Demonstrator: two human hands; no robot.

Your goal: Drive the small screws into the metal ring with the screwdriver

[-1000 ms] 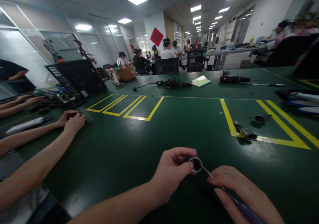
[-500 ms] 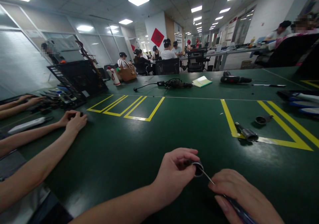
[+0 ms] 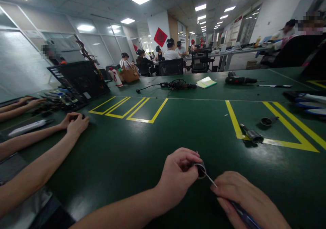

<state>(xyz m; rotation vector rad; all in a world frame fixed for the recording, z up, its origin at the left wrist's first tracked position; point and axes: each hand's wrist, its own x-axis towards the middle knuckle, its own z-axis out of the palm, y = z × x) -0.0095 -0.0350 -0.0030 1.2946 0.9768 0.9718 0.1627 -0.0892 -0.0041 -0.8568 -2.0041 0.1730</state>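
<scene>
My left hand (image 3: 177, 173) is closed around a small, dark metal cup-shaped part (image 3: 203, 175), its round open end facing right. In my right hand (image 3: 251, 196) is a thin screwdriver (image 3: 245, 216) with a dark handle, gripped near the shaft. The shaft slants up to the left, and its tip goes into the mouth of the metal part; the tip itself is hidden. Both hands are just above the green table (image 3: 142, 154). Farther right lie two similar metal parts, one with a stem (image 3: 254, 136) across the yellow tape and another (image 3: 267, 121) behind it.
Yellow tape (image 3: 158, 111) marks the tabletop. A black power tool (image 3: 240, 80), a pen (image 3: 275, 86), a notepad (image 3: 206, 82) and a cabled tool (image 3: 179, 85) lie toward the back. At left, a co-worker's hands (image 3: 76, 123) hold something small and dark. Blue-edged tools (image 3: 312, 105) lie at right.
Both hands have shifted very slightly up and left with the metal part and screwdriver. The shaft is still in the part's opening.
</scene>
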